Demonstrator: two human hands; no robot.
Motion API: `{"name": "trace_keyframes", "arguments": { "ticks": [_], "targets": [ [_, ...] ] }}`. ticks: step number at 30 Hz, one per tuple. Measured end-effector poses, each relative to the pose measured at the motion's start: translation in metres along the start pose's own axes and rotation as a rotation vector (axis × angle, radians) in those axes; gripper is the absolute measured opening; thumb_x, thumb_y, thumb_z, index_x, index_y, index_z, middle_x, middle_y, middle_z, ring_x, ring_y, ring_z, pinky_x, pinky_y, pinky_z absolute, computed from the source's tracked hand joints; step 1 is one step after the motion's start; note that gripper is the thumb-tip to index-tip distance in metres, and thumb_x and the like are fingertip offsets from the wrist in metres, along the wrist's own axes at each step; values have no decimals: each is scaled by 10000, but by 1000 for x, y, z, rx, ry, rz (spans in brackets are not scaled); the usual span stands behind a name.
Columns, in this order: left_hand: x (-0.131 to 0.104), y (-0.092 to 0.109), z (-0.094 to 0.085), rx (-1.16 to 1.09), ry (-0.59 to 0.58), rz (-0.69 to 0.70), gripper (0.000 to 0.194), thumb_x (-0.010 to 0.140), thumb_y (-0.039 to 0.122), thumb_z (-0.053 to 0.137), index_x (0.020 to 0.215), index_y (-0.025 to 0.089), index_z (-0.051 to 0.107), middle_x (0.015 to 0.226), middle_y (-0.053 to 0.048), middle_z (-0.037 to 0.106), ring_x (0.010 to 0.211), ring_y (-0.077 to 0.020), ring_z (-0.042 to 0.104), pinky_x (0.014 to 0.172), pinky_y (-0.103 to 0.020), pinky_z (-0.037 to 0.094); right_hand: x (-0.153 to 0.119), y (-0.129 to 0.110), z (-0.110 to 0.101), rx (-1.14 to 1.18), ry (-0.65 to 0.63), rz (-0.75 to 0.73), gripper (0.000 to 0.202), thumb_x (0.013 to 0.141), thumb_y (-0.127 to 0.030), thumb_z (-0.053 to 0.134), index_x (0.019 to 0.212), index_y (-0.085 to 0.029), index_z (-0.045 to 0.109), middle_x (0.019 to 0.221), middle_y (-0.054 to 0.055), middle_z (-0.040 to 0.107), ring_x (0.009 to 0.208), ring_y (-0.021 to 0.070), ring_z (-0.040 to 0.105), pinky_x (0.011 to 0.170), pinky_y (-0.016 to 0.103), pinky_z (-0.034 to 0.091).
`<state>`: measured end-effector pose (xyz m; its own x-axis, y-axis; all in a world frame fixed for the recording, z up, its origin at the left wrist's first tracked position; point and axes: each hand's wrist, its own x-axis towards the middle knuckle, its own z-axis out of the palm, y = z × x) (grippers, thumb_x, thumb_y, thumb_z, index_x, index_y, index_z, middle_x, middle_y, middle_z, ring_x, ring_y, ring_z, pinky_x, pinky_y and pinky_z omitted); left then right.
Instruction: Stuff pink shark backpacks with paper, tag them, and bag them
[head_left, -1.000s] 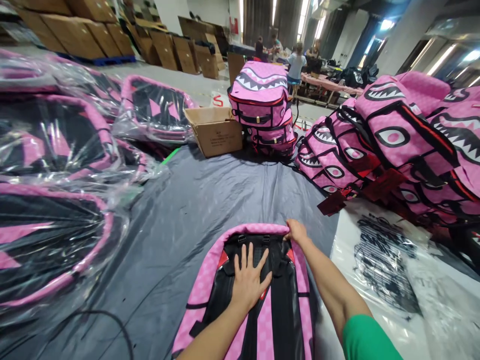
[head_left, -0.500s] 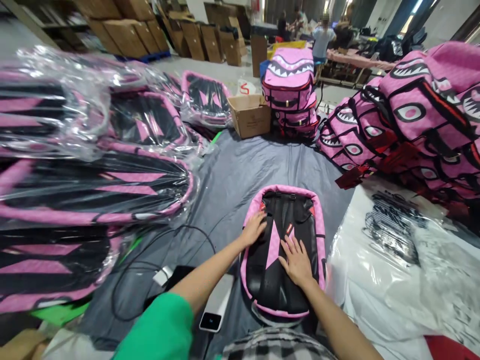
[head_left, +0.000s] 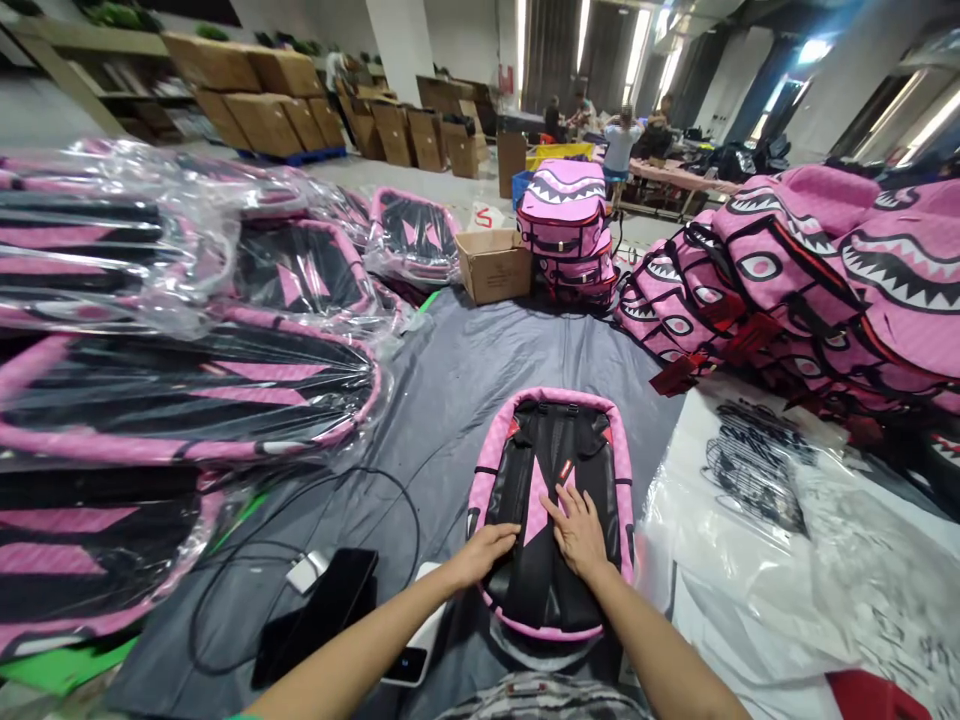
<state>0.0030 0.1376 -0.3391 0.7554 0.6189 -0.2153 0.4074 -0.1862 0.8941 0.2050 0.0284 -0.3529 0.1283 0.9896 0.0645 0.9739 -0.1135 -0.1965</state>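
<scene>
A pink and black backpack (head_left: 551,425) lies with its strap side up on the grey sheet in front of me. My right hand (head_left: 577,530) rests on the strap panel with its fingers spread, over one of the pink strap patches. At the backpack's left edge is my left hand (head_left: 484,552), fingers stretched out and lying on the black panel. Neither hand grips anything. A small red label (head_left: 566,470) shows just above my right fingertips. Some clear plastic peeks out under the backpack's near end.
Plastic-wrapped backpacks (head_left: 187,380) are piled on the left, unwrapped pink ones (head_left: 765,270) on the right. Printed plastic bags (head_left: 750,480) lie right of me. A carton (head_left: 495,268) stands behind. A black phone (head_left: 341,600), power bank (head_left: 409,662) and cable (head_left: 300,485) lie to the left.
My left hand has slid down from the backpack's upper left to its lower left side. My right hand stays on the panel. The camera view has tilted up.
</scene>
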Motion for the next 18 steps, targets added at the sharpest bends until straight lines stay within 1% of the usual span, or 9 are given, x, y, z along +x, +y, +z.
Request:
{"name": "trace_keyframes", "arguments": {
  "ticks": [2,4,6,8,11,13,15,16,18],
  "targets": [
    [2,0,1,-95,34,-73,313,954,367,445,1079,177,660,935,-93,732,800,-177,692,691,-295,546,0,-1,0,9,4,7,730,893,-138,563,1532,-416,342,1541,36,475,1439,266,390,1174,516,272],
    [8,2,9,-148,61,-134,297,944,361,442,1070,164,625,884,-90,713,730,-157,677,638,-273,526,0,-1,0,17,12,19,728,894,-138,563,1531,-413,344,1532,37,486,1436,267,394,1173,515,270],
    [14,5,16,-160,48,-171,247,909,359,480,984,166,614,769,-44,671,616,-134,627,576,-251,491,1,-1,1,25,17,24,717,901,-152,563,1531,-414,344,1527,34,492,1433,264,396,1174,507,264],
    [16,11,16,-139,9,-176,230,888,377,499,869,176,609,679,-7,616,554,-129,581,554,-253,472,1,-2,1,32,14,29,688,916,-177,560,1525,-421,354,1529,29,489,1435,260,391,1177,499,252],
    [10,23,3,-43,-6,-134,290,892,421,498,741,195,600,667,-14,583,648,-180,597,664,-324,499,2,-4,-1,36,-20,42,632,936,-232,565,1505,-439,387,1540,25,474,1442,259,375,1176,491,238],
    [4,34,-3,37,50,-86,272,900,429,507,820,203,634,826,-57,628,868,-243,607,846,-400,480,4,-6,-4,33,-47,52,611,937,-261,579,1494,-445,407,1543,29,469,1438,265,370,1158,486,256],
    [2,43,3,217,76,61,269,914,414,517,1004,196,648,1042,-101,635,1056,-284,548,977,-449,410,7,-7,-6,23,-73,58,608,934,-274,592,1491,-440,416,1537,42,472,1412,279,387,1104,475,313],
    [3,46,10,352,30,205,288,919,404,524,1071,187,638,1110,-116,626,1092,-290,526,994,-453,394,10,-7,-6,17,-83,61,610,933,-273,594,1493,-437,415,1531,49,477,1384,284,408,1063,467,348],
    [11,46,28,629,-167,555,276,911,393,560,1052,172,645,1092,-114,641,1038,-271,542,945,-416,420,15,-6,-2,10,-91,66,620,931,-257,594,1498,-428,411,1518,61,489,1314,289,454,977,449,397]
  ]
}}
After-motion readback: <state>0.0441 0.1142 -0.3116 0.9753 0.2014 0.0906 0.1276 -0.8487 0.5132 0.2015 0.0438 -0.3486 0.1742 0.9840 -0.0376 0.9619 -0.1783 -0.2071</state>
